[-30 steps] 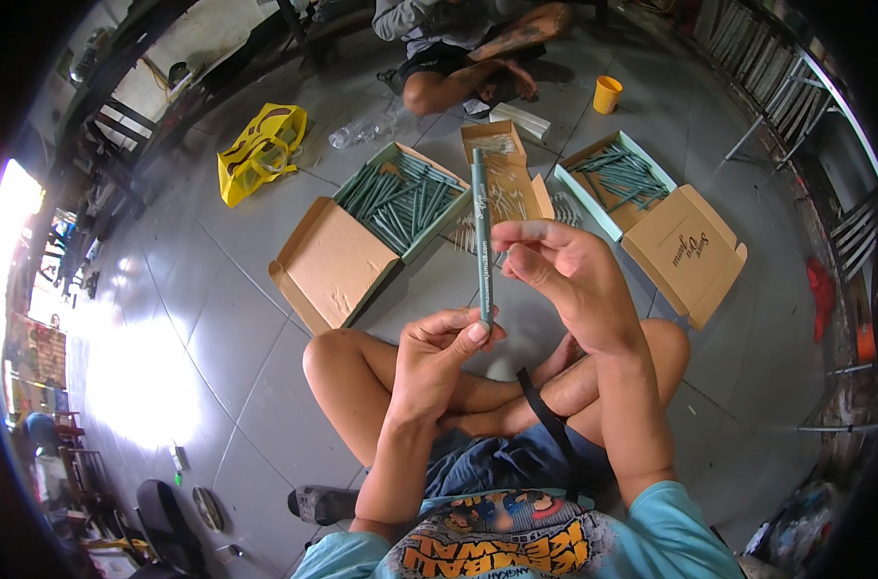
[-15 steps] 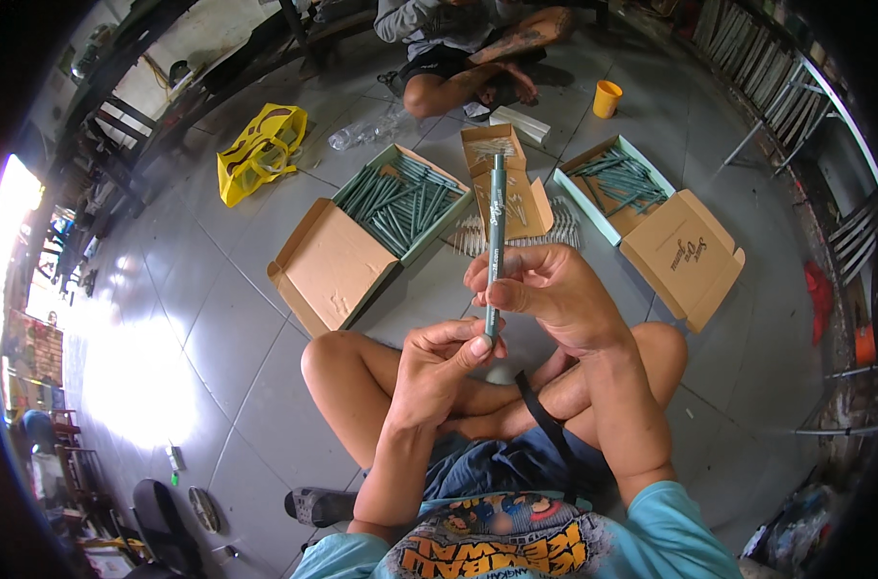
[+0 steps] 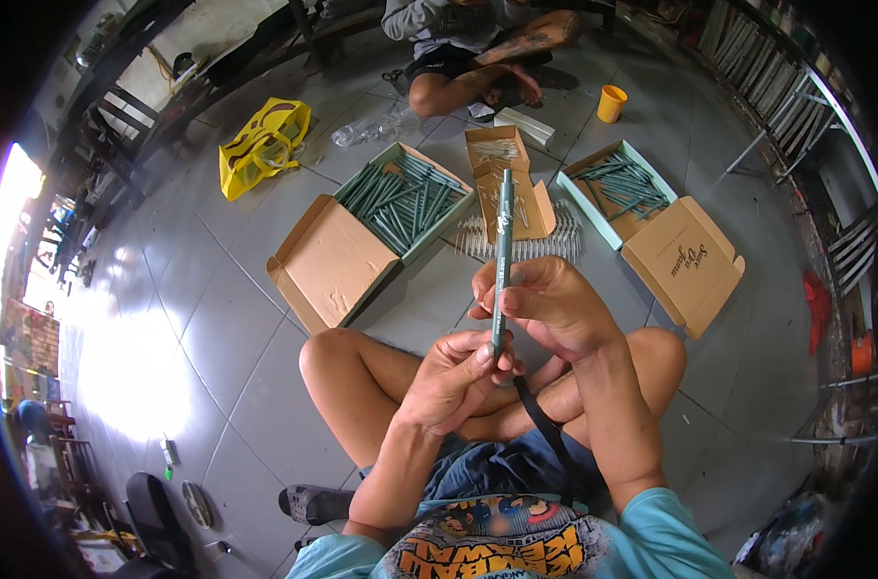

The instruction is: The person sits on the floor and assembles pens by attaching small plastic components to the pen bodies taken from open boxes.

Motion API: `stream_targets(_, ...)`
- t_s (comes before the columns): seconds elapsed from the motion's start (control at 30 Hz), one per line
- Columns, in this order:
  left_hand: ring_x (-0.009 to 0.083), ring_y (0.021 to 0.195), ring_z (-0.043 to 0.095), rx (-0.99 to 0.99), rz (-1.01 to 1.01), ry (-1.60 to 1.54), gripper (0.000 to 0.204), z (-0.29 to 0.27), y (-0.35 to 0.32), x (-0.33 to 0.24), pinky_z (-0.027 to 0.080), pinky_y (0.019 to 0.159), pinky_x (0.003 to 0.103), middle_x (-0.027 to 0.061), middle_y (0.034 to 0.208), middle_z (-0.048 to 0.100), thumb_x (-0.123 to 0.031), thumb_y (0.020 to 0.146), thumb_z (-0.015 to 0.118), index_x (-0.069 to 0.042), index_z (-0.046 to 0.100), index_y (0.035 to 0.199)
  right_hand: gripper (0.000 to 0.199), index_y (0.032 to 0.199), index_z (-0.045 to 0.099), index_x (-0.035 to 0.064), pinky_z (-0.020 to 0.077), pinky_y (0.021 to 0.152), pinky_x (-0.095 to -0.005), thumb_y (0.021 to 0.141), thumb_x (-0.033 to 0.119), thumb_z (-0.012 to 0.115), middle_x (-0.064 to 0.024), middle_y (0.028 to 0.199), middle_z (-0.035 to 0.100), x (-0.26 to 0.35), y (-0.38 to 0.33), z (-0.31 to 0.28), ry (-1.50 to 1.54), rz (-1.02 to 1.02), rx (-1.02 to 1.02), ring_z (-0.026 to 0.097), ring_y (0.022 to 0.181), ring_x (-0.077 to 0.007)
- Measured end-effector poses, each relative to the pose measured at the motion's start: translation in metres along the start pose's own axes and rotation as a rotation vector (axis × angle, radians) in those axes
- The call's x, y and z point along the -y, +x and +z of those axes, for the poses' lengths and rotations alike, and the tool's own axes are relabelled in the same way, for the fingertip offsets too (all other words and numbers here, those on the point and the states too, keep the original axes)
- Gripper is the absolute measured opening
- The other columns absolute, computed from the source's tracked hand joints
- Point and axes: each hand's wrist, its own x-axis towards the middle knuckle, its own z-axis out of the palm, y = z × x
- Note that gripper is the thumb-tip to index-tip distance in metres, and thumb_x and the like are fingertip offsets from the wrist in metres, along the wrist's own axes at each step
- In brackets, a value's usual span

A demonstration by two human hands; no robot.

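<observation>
A slim dark green pen [image 3: 504,227] with pale printing along its barrel stands nearly upright in front of me, over my crossed legs. My left hand [image 3: 455,381] pinches its lower end between thumb and fingers. Higher up the barrel, the thumb and fingertips of my right hand [image 3: 559,309] close round it. Beyond my hands, a shallow open box [image 3: 441,234] on the left holds a heap of similar green pens [image 3: 400,203]. A second open box [image 3: 603,227] on the right has fewer pens [image 3: 627,183].
Between the boxes lies a small cardboard box [image 3: 498,174] with thin pale parts. Slender clear parts [image 3: 566,236] are lined up beside it. Farther off are a yellow bag [image 3: 255,154], crumpled clear plastic [image 3: 371,127], an orange cup [image 3: 611,103] and another person [image 3: 468,72] sitting cross-legged.
Both hands have come slightly down toward me with the pen, which also shifted a little right. Its printing shows differently, so it has turned somewhat.
</observation>
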Motion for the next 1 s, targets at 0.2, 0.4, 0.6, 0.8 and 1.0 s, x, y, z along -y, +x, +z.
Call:
stream_targets(0.2, 0.0182, 0.096, 0.062, -0.44, 0.32, 0.611, 0.036, 0.023, -0.003, -0.038, 0.046, 0.094, 0.034, 0.0111, 0.105, 0.069, -0.021, 0.092, 0.07, 0.005, 0.064, 0.115, 0.011, 0.087, 0.072, 0.0022, 0.0481, 0.082, -0.0269, 0.083, 0.01, 0.079, -0.0015, 0.09, 0.067, 0.007, -0.007, 0.004, -0.148, -0.081, -0.147, 0.06, 0.087, -0.0095)
stream_targets(0.4, 0.017, 0.093, 0.067, -0.625, 0.729, 1.357, 0.022, 0.076, -0.014, -0.036, 0.051, 0.08, 0.026, 0.0085, 0.101, 0.073, 0.001, 0.075, 0.08, -0.003, 0.077, 0.097, 0.008, 0.083, 0.072, 0.0045, 0.0454, 0.086, -0.0294, 0.082, 0.008, 0.079, -0.0016, 0.094, 0.066, -0.004, -0.004, 0.003, -0.157, -0.156, -0.164, 0.059, 0.092, -0.0113)
stream_targets(0.6, 0.0189, 0.085, 0.069, -0.604, 0.687, 1.391, 0.018, 0.064, 0.0, -0.022, 0.051, 0.084, 0.03, 0.0084, 0.095, 0.074, -0.002, 0.078, 0.078, -0.002, 0.076, 0.096, 0.007, 0.086, 0.073, 0.0036, 0.0457, 0.085, -0.0313, 0.083, 0.008, 0.079, -0.0032, 0.095, 0.065, -0.006, -0.007, 0.012, -0.143, -0.207, -0.18, 0.059, 0.093, -0.0134)
stream_targets(0.8, 0.0248, 0.084, 0.07, -0.617, 0.587, 1.373, 0.015, 0.06, 0.002, -0.017, 0.053, 0.084, 0.038, 0.0111, 0.093, 0.074, -0.005, 0.081, 0.076, -0.001, 0.075, 0.096, 0.006, 0.087, 0.073, 0.0029, 0.0459, 0.084, -0.0304, 0.084, 0.007, 0.077, -0.0028, 0.094, 0.064, -0.009, -0.01, 0.013, -0.153, -0.241, -0.172, 0.059, 0.091, -0.0129)
stream_targets(1.0, 0.0266, 0.08, 0.07, -0.5, 0.591, 1.483, 0.018, 0.055, 0.004, -0.027, 0.053, 0.07, 0.031, 0.0138, 0.092, 0.072, -0.003, 0.082, 0.074, 0.001, 0.071, 0.099, 0.028, 0.105, 0.068, 0.0014, 0.0478, 0.087, -0.0293, 0.081, 0.009, 0.081, -0.0036, 0.101, 0.062, -0.013, -0.01, 0.014, -0.147, -0.174, -0.162, 0.058, 0.094, -0.0129)
